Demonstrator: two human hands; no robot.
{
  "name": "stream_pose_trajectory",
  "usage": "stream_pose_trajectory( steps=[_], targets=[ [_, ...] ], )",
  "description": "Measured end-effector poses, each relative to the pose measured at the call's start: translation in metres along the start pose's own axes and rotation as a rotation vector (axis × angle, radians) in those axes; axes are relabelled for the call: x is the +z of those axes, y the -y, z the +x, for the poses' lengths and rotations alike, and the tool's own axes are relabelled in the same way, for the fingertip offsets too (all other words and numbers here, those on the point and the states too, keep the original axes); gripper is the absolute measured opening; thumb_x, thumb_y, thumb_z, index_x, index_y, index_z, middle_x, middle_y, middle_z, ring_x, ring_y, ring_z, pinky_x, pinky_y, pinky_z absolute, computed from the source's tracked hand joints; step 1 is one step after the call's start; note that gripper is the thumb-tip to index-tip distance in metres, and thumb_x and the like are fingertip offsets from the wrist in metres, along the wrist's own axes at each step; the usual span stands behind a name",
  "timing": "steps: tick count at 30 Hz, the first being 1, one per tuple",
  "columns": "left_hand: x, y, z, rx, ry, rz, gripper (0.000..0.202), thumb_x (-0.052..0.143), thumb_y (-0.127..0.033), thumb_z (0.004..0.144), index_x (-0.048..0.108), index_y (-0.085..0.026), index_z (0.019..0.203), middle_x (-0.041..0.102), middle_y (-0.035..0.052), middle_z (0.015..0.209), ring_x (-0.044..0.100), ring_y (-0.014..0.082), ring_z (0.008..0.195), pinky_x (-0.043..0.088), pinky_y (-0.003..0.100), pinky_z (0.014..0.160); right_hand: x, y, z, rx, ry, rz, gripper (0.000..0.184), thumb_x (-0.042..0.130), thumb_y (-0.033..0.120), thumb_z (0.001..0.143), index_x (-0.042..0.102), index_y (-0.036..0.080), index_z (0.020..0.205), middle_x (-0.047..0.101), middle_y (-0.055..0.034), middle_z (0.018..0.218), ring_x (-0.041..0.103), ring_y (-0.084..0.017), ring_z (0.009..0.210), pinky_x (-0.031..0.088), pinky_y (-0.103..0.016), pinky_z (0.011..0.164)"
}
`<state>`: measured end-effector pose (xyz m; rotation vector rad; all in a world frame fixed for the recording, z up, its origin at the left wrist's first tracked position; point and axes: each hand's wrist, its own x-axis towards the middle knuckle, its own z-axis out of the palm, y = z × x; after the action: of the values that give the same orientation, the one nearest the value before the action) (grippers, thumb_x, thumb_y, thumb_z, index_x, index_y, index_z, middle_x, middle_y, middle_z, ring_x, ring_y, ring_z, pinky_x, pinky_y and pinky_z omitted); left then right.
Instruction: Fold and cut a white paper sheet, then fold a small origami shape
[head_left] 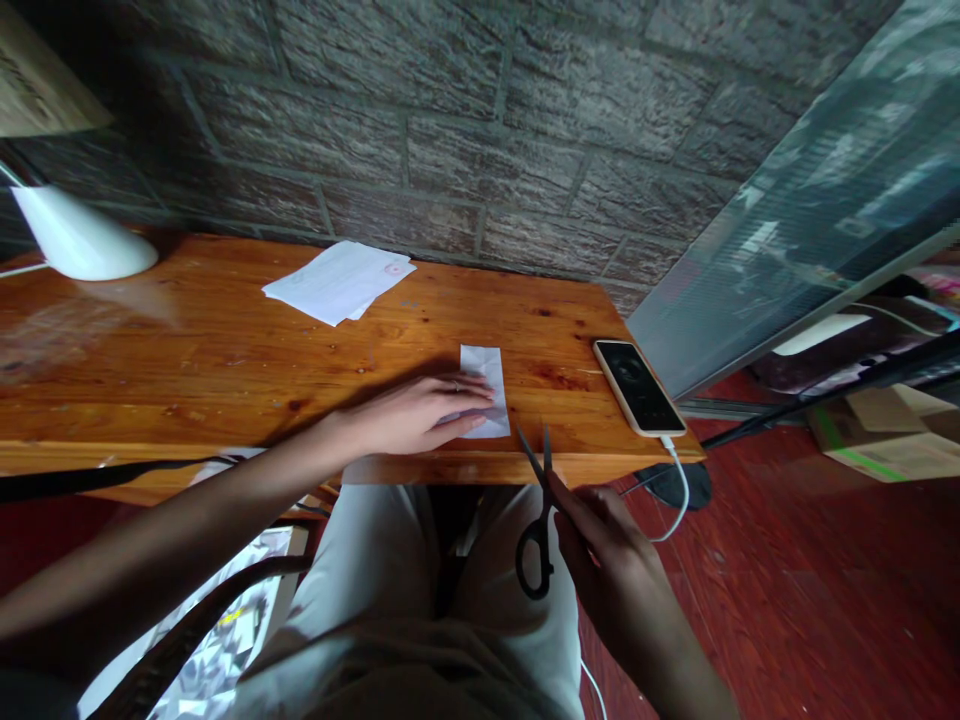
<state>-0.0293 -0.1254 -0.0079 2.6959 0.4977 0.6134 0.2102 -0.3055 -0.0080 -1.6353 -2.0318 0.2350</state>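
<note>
A small white rectangular piece of paper (pixel 481 362) with crease marks lies near the front edge of the wooden table (pixel 225 350). My left hand (pixel 420 412) rests flat on it, fingers stretched out to the right, a ring on one finger. In my right hand (pixel 607 540) is a pair of scissors (pixel 541 520) with dark handles, held in front of the table edge. The blades point up and away, slightly parted, their tips just right of the paper and apart from it. One handle loop hangs free on the left; my fingers hide the other.
A phone (pixel 641 388) with a white cable (pixel 682 490) plugged in lies at the table's right end. A stack of papers (pixel 337 280) lies further back. A lamp (pixel 82 235) stands at the far left. Behind is a brick wall (pixel 450 150); a cardboard box (pixel 885 430) sits right.
</note>
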Motion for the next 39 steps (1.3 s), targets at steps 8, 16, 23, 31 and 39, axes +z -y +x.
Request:
stream_pose_trajectory(
  steps=[8,16,23,31,39],
  targets=[
    [0.002,-0.001,0.002,0.011,-0.037,-0.006,0.034,0.043,-0.027,0.1,0.066,-0.02,0.123,0.065,0.0042,0.13,0.051,0.017,0.133,0.037,0.037,0.118,-0.005,0.007,0.006,-0.003,0.042,0.005,0.043,0.046,0.013,0.095,0.056,0.022,0.136,0.061,-0.0087,0.1,0.064,-0.017,0.089,0.058,-0.031,0.083],
    [0.005,0.005,0.0,0.065,-0.077,-0.029,0.03,0.048,-0.026,0.098,0.068,-0.021,0.12,0.066,0.0043,0.129,0.052,0.0191,0.132,0.038,0.04,0.117,-0.006,0.009,0.019,-0.001,0.118,-0.044,0.042,0.047,0.014,0.095,0.057,0.021,0.135,0.061,-0.0096,0.097,0.065,-0.019,0.086,0.059,-0.035,0.079],
    [0.003,0.003,0.001,0.097,-0.002,-0.018,0.026,0.049,-0.028,0.098,0.07,-0.02,0.11,0.062,0.0065,0.135,0.05,0.0196,0.134,0.04,0.038,0.115,0.005,0.01,0.035,0.006,0.078,-0.05,0.038,0.045,0.014,0.095,0.062,0.018,0.129,0.062,-0.0124,0.103,0.067,-0.021,0.088,0.059,-0.038,0.081],
    [0.006,0.001,0.001,0.013,0.049,0.105,0.033,0.043,-0.032,0.099,0.061,-0.017,0.123,0.047,0.0091,0.15,0.038,0.0188,0.142,0.03,0.035,0.12,0.022,0.015,0.037,0.018,-0.036,-0.03,0.037,0.049,0.014,0.093,0.063,0.018,0.127,0.065,-0.0112,0.1,0.067,-0.021,0.086,0.059,-0.034,0.077],
    [0.014,0.007,-0.001,0.003,0.173,0.281,0.054,0.028,-0.038,0.103,0.032,-0.014,0.151,0.025,0.0087,0.16,0.018,0.0168,0.15,0.014,0.033,0.123,0.031,0.016,0.036,0.034,-0.125,-0.006,0.037,0.047,0.013,0.093,0.065,0.019,0.125,0.064,-0.0104,0.097,0.067,-0.018,0.082,0.058,-0.031,0.074]
  ],
)
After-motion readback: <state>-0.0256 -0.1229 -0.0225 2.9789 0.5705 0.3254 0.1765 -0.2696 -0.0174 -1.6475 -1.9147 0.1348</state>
